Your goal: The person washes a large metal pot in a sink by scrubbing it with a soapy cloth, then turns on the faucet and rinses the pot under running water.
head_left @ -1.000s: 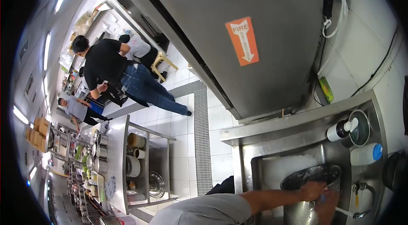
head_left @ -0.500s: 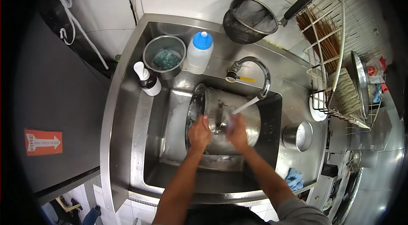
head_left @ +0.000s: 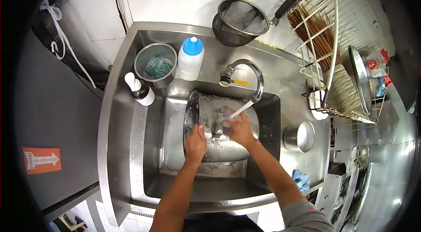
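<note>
A large steel pot point(head_left: 206, 151) lies on its side in the sink point(head_left: 210, 188), its mouth facing left and a side handle point(head_left: 218, 122) on top. My left hand point(head_left: 196, 144) grips the pot's rim, thumb on the outer wall. Over the pot's wall, just right of the handle, my right hand point(head_left: 241, 130) is closed around a small bluish scrubbing pad point(head_left: 227, 117), blurred and mostly covered by the fingers. Water runs from the curved faucet point(head_left: 258, 83) onto the pot beside this hand. Suds cling to the pot near its mouth.
Behind the sink stand a pump bottle point(head_left: 142, 93), a steel container point(head_left: 139, 63) holding a green scourer, and a blue-capped bottle point(head_left: 190, 63). A mesh strainer point(head_left: 239, 24) hangs on the wall. Rightward are a wire rack point(head_left: 335, 48), a small pot point(head_left: 291, 139) and a blue cloth point(head_left: 301, 179).
My right hand has moved up along the pot's wall, its fingers now nearer the handle. The left hand keeps its grip on the rim. The whole view has shifted slightly.
</note>
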Demonstrator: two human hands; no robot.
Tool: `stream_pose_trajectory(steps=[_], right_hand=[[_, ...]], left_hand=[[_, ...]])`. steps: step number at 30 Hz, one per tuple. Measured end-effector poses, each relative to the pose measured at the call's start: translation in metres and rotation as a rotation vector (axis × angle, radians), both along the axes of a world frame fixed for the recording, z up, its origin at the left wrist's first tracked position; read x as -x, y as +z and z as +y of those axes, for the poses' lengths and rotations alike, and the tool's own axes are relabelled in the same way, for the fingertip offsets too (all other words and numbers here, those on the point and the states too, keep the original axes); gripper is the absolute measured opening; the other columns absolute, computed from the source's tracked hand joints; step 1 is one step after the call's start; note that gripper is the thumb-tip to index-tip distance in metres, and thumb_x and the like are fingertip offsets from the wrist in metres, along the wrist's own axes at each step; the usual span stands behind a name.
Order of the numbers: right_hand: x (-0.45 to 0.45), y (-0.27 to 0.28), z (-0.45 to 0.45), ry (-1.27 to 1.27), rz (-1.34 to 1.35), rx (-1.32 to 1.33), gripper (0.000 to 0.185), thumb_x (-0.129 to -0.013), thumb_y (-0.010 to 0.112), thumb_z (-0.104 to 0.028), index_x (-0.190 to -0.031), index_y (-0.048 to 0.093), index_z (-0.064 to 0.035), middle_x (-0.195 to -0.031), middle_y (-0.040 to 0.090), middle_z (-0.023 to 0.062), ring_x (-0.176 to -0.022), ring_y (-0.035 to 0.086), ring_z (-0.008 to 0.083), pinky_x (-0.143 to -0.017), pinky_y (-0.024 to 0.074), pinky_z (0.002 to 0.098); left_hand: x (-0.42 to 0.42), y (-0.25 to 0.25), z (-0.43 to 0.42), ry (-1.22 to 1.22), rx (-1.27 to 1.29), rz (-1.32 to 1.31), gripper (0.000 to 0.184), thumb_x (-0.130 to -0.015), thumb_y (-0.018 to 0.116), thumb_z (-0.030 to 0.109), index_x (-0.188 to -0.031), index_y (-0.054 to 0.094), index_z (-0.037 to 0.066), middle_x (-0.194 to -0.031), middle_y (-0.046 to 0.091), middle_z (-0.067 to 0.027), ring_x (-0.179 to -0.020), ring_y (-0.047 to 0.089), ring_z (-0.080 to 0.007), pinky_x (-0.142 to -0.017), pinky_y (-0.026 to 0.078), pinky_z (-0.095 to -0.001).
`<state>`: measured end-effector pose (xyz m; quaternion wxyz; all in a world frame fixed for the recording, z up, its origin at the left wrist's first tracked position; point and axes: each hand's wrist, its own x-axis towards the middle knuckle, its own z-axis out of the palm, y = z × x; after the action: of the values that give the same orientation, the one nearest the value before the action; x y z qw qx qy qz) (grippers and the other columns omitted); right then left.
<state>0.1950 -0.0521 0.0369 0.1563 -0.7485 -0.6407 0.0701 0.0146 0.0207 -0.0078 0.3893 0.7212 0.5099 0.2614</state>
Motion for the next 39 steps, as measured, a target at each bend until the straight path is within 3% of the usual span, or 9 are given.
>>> stream_pose_trajectory(steps=[8, 14, 18, 24, 29, 34, 36, 37, 39], right_hand=[[-0.015, -0.019, 0.005, 0.147, 0.184, -0.179, 0.033, -0.066, 0.073, -0.011, -0.099, 0.070, -0.0087, -0.104, 0.061, 0.0171, -0.103, 0.054, 0.0371, -0.088, 0.0478, 0.0438], [0.009, -0.042, 0.015, -0.374, 0.266, -0.177, 0.033, -0.064, 0.072, -0.007, -0.096, 0.070, -0.0064, -0.109, 0.061, 0.0155, -0.104, 0.057, 0.0352, -0.092, 0.0473, 0.0419], [0.006, -0.008, -0.009, -0.026, 0.371, -0.168, 0.045, -0.064, 0.075, -0.011, -0.107, 0.066, -0.0069, -0.127, 0.051, 0.0155, -0.115, 0.047, 0.0344, -0.100, 0.0407, 0.0426], [-0.022, 0.019, -0.003, 0.438, -0.039, 0.198, 0.050, -0.074, 0.075, -0.028, -0.119, 0.062, -0.0111, -0.140, 0.041, 0.0129, -0.115, 0.048, 0.0334, -0.100, 0.0407, 0.0453], [-0.004, -0.004, 0.016, 0.012, -0.045, 0.057, 0.045, -0.074, 0.075, -0.030, -0.116, 0.064, -0.0172, -0.127, 0.049, 0.0174, -0.116, 0.051, 0.0347, -0.094, 0.0451, 0.0458], [-0.017, 0.009, -0.036, 0.319, 0.007, 0.189, 0.051, -0.073, 0.076, -0.030, -0.121, 0.062, -0.0196, -0.129, 0.047, 0.0143, -0.121, 0.048, 0.0312, -0.099, 0.0430, 0.0446], [-0.044, -0.007, -0.038, 0.175, -0.084, -0.049, 0.045, -0.078, 0.073, -0.031, -0.120, 0.063, -0.0186, -0.127, 0.049, 0.0127, -0.115, 0.051, 0.0326, -0.092, 0.0456, 0.0433], [-0.050, -0.012, -0.028, -0.240, 0.298, 0.052, 0.038, -0.084, 0.069, -0.031, -0.120, 0.064, -0.0186, -0.128, 0.049, 0.0119, -0.115, 0.051, 0.0321, -0.094, 0.0447, 0.0409], [-0.048, -0.022, 0.002, -0.148, 0.199, 0.063, 0.039, -0.085, 0.067, -0.031, -0.122, 0.063, -0.0191, -0.128, 0.051, 0.0115, -0.116, 0.050, 0.0320, -0.097, 0.0425, 0.0398]], left_hand=[[0.004, 0.004, -0.004, 0.010, 0.006, 0.044, 0.033, -0.101, 0.039, 0.030, -0.090, 0.053, 0.002, -0.077, 0.062, -0.0267, -0.073, 0.059, -0.0479, -0.064, 0.045, -0.0557], [-0.006, 0.002, 0.011, -0.017, 0.010, 0.052, 0.032, -0.101, 0.040, 0.030, -0.090, 0.052, 0.002, -0.075, 0.062, -0.0263, -0.071, 0.059, -0.0487, -0.063, 0.043, -0.0566], [0.001, -0.005, 0.005, -0.015, -0.012, 0.022, 0.031, -0.100, 0.040, 0.030, -0.090, 0.051, 0.003, -0.075, 0.061, -0.0259, -0.071, 0.058, -0.0490, -0.063, 0.043, -0.0568], [0.003, -0.001, 0.003, -0.019, -0.010, 0.023, 0.031, -0.100, 0.040, 0.030, -0.089, 0.051, 0.003, -0.075, 0.061, -0.0260, -0.072, 0.058, -0.0490, -0.063, 0.043, -0.0568], [-0.002, 0.007, 0.009, -0.016, 0.039, 0.030, 0.029, -0.100, 0.042, 0.028, -0.088, 0.051, 0.003, -0.075, 0.060, -0.0267, -0.072, 0.057, -0.0493, -0.063, 0.042, -0.0566], [0.017, -0.007, -0.011, -0.017, -0.026, 0.040, 0.027, -0.100, 0.043, 0.026, -0.088, 0.051, 0.003, -0.073, 0.059, -0.0263, -0.071, 0.057, -0.0489, -0.061, 0.041, -0.0559], [0.022, -0.010, -0.018, -0.013, 0.030, 0.014, 0.026, -0.099, 0.043, 0.025, -0.088, 0.051, 0.003, -0.072, 0.059, -0.0261, -0.070, 0.057, -0.0482, -0.060, 0.041, -0.0553], [0.022, -0.010, -0.021, -0.013, 0.027, 0.008, 0.026, -0.099, 0.043, 0.025, -0.088, 0.051, 0.003, -0.072, 0.059, -0.0261, -0.070, 0.057, -0.0482, -0.060, 0.041, -0.0553], [0.026, -0.012, -0.026, -0.015, 0.018, 0.026, 0.026, -0.100, 0.044, 0.024, -0.086, 0.050, 0.003, -0.070, 0.059, -0.0250, -0.066, 0.057, -0.0474, -0.057, 0.041, -0.0542]])
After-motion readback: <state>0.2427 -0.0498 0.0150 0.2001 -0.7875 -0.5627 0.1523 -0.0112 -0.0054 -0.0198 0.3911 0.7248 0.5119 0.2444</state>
